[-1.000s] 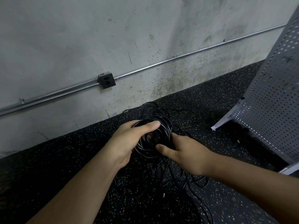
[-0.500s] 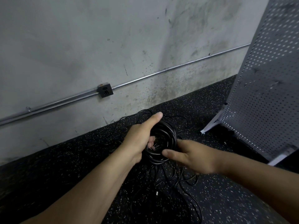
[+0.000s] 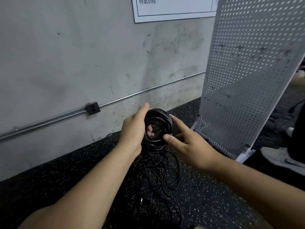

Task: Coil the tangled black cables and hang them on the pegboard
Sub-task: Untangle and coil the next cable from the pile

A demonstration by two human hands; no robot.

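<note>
Black cable coil (image 3: 158,116) hangs above the floor (image 3: 49,187), left of the pegboard (image 3: 247,80): left hand (image 3: 132,129) grips it, fingers hooked through the middle; right hand (image 3: 189,146), fingers spread, touches its right rim. Loose strands (image 3: 156,171) trail below.

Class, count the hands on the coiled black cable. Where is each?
2. The left hand grips the round black cable coil on its left; the right hand touches its right edge.
</note>
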